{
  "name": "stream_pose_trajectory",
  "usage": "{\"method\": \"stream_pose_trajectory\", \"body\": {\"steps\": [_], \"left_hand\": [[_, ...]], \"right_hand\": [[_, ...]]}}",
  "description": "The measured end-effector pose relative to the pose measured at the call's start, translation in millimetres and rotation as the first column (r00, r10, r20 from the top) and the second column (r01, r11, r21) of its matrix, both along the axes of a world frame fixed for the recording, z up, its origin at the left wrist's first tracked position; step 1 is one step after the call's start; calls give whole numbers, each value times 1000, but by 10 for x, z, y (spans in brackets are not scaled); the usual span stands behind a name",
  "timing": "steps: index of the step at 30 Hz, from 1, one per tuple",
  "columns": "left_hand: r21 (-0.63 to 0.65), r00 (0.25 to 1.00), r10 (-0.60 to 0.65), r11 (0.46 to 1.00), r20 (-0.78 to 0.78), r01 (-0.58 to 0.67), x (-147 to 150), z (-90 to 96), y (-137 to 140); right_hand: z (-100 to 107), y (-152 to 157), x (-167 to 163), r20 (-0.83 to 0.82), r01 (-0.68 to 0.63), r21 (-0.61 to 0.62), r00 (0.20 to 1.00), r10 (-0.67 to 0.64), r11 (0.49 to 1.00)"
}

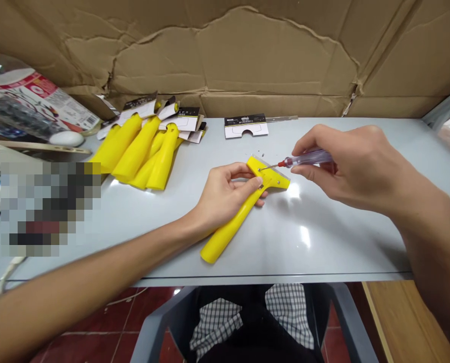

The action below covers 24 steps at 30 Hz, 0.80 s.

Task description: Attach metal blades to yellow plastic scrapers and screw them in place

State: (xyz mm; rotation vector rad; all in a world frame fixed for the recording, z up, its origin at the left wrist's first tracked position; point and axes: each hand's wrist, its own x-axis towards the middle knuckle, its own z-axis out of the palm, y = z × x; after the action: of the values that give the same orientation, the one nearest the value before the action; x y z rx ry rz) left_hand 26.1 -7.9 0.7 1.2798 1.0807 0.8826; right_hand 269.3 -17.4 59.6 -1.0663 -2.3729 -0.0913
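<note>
A yellow scraper (230,231) lies slanted on the table, its wide head pointing away from me and a thin metal blade along the far edge. My left hand (225,194) is closed round its neck, thumb on top. Two small screws show on the head. Between the fingertips of my right hand (355,166) is a screwdriver (310,158) with a clear purplish handle and a red collar. The shaft's tip meets the left screw, as far as I can see.
Several yellow scrapers (162,159) with card sleeves are piled at the left. A black-and-white card sleeve (245,126) lies at the back beside a thin strip (283,119). Cardboard (247,60) walls the rear. A plastic bottle (47,96) and a white mouse-like object (66,138) are far left.
</note>
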Motion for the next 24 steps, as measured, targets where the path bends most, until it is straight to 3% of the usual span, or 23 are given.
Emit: {"method": "stream_pose_trajectory", "body": {"steps": [7,14,21,24], "left_hand": [[6,1000,11,1000,7,-11,-5,-21,-2],[10,999,23,1000,-35,-23,11,12,-17],[18,999,27,1000,-42,-26,8,-6,-10],[25,999,17,1000,-39,-16,-1,-15,-6]], "right_hand": [[48,-9,-15,78,49,76,995,-55,996],[134,-73,-27,43,13,-30,999,-12,999],[68,-39,-36,90,87,88,991,-95,992],[58,-34,-58,102,116,84,987,-125,990]]}}
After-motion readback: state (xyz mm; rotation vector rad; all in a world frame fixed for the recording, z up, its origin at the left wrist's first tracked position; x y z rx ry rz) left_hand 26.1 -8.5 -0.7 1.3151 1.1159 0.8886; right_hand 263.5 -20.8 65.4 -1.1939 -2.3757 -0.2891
